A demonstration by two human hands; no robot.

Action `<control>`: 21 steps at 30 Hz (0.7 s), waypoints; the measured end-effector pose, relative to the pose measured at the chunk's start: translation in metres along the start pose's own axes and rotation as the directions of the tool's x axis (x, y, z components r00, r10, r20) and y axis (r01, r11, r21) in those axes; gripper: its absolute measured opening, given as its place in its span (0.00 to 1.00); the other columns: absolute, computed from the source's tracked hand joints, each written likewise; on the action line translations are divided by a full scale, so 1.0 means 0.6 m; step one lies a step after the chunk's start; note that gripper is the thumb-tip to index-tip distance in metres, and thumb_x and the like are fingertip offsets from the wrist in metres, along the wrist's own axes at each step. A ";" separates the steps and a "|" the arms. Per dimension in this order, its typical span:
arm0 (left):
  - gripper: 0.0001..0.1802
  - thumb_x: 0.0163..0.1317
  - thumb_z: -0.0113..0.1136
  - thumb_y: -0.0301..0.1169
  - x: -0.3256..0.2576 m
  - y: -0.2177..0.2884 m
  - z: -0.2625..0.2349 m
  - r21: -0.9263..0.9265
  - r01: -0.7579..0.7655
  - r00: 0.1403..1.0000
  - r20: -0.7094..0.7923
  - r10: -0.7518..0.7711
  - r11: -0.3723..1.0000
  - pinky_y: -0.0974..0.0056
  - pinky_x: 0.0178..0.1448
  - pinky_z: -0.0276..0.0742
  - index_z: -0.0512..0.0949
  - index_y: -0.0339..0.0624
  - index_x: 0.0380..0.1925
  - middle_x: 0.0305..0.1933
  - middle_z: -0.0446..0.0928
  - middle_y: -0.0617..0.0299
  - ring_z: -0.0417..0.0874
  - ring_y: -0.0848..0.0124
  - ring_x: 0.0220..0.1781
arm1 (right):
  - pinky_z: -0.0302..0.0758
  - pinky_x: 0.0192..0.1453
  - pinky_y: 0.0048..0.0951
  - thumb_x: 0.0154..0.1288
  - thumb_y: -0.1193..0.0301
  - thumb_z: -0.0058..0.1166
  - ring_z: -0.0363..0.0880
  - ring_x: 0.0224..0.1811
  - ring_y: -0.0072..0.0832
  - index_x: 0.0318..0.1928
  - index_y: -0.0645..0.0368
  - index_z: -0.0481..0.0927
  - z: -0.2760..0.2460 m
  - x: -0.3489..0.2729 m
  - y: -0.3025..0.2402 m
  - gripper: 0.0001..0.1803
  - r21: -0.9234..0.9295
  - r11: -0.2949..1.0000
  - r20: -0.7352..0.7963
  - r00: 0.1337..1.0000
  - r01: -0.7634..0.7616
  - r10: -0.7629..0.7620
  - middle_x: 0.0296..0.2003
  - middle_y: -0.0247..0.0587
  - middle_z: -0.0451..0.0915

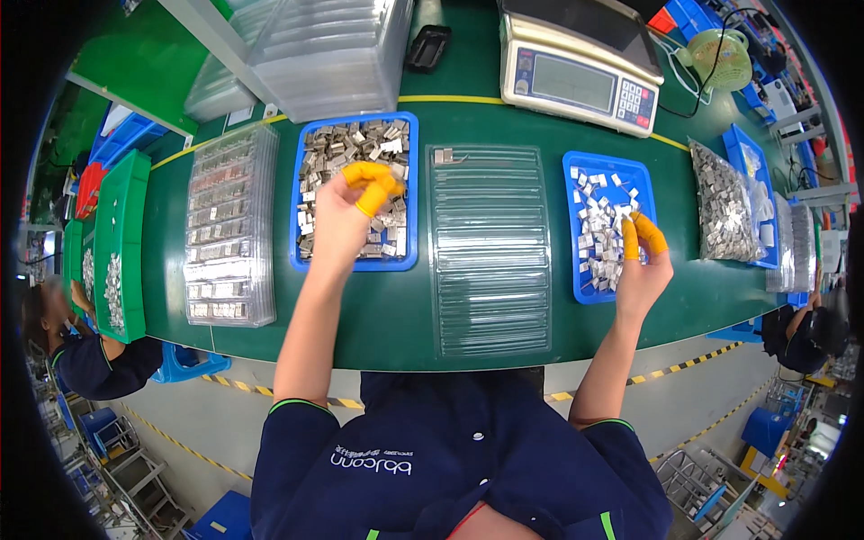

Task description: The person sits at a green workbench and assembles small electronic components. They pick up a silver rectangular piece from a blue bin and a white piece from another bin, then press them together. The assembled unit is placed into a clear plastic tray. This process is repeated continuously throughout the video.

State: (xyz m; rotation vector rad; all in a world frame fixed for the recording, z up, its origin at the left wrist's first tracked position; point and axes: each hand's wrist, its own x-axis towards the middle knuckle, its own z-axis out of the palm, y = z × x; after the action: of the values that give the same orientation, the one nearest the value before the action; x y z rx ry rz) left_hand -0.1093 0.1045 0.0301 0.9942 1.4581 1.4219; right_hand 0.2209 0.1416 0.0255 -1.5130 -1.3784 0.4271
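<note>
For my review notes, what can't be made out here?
Head view:
Left hand: whether it grips a part; its fingers hide this.
Right hand: whether it holds a piece; too small against the white parts.
Left blue tray: most of its floor; metal parts cover it.
Tall clear stack: cut off by upper edge.

Tray (490,252) between left bin (412,234) and right bin (607,165), scale (576,85) behind, stacked trays (229,225) far left

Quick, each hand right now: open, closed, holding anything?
Left hand: partly closed over metal parts in the left blue tray; whether holding one can't be told.
Right hand: partly closed over white pieces in the right blue tray; holding can't be told.
</note>
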 end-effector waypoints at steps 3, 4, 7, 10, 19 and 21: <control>0.11 0.59 0.59 0.31 -0.053 0.002 0.034 -0.169 0.146 0.985 0.116 -0.127 0.975 0.74 0.35 0.69 0.78 0.34 0.38 0.34 0.80 0.59 0.75 0.78 0.29 | 0.74 0.48 0.25 0.59 0.80 0.57 0.79 0.41 0.24 0.44 0.64 0.79 0.022 -0.027 -0.055 0.11 0.394 0.896 0.265 0.958 -0.208 0.106 0.39 0.40 0.81; 0.11 0.59 0.60 0.30 -0.071 -0.002 0.046 -0.272 0.188 0.975 0.164 -0.147 0.944 0.74 0.35 0.70 0.78 0.34 0.39 0.34 0.80 0.59 0.76 0.78 0.29 | 0.74 0.49 0.25 0.59 0.80 0.57 0.79 0.42 0.25 0.44 0.64 0.78 0.032 -0.043 -0.080 0.11 0.475 0.838 0.374 0.924 -0.268 0.084 0.40 0.40 0.80; 0.11 0.59 0.60 0.29 -0.108 -0.020 0.085 -0.387 0.260 0.955 0.240 -0.176 0.885 0.73 0.35 0.71 0.78 0.34 0.39 0.35 0.80 0.59 0.77 0.77 0.30 | 0.74 0.50 0.25 0.58 0.79 0.58 0.78 0.43 0.25 0.42 0.65 0.77 0.070 -0.090 -0.122 0.10 0.539 0.717 0.589 0.807 -0.442 0.055 0.41 0.40 0.80; 0.11 0.55 0.63 0.23 -0.128 -0.022 0.111 -0.418 0.330 0.935 0.269 -0.232 0.846 0.72 0.41 0.74 0.76 0.34 0.39 0.35 0.80 0.59 0.79 0.76 0.36 | 0.75 0.46 0.24 0.57 0.78 0.60 0.78 0.41 0.22 0.43 0.65 0.78 0.089 -0.123 -0.123 0.12 0.534 0.745 0.575 0.818 -0.400 0.027 0.39 0.39 0.80; 0.12 0.57 0.61 0.23 -0.137 -0.023 0.103 -0.165 0.373 0.887 0.353 -0.299 0.913 0.71 0.43 0.76 0.77 0.30 0.41 0.39 0.80 0.57 0.80 0.75 0.37 | 0.72 0.38 0.20 0.52 0.79 0.63 0.75 0.31 0.20 0.38 0.63 0.82 0.079 -0.110 -0.098 0.11 0.376 0.918 0.556 0.824 -0.131 -0.110 0.32 0.37 0.80; 0.12 0.60 0.58 0.25 -0.142 -0.021 0.110 -0.236 0.316 0.902 0.374 -0.214 0.919 0.71 0.42 0.76 0.77 0.30 0.43 0.39 0.80 0.56 0.80 0.75 0.38 | 0.72 0.38 0.20 0.52 0.79 0.62 0.76 0.32 0.20 0.38 0.64 0.82 0.082 -0.109 -0.088 0.10 0.481 0.855 0.471 0.880 -0.196 -0.063 0.35 0.37 0.81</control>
State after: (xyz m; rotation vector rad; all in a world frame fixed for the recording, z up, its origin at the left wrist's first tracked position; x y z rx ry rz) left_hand -0.0192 0.0452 0.0213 0.7715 1.0454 1.1525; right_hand 0.1346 0.0961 0.0249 -1.0371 -1.4176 1.1821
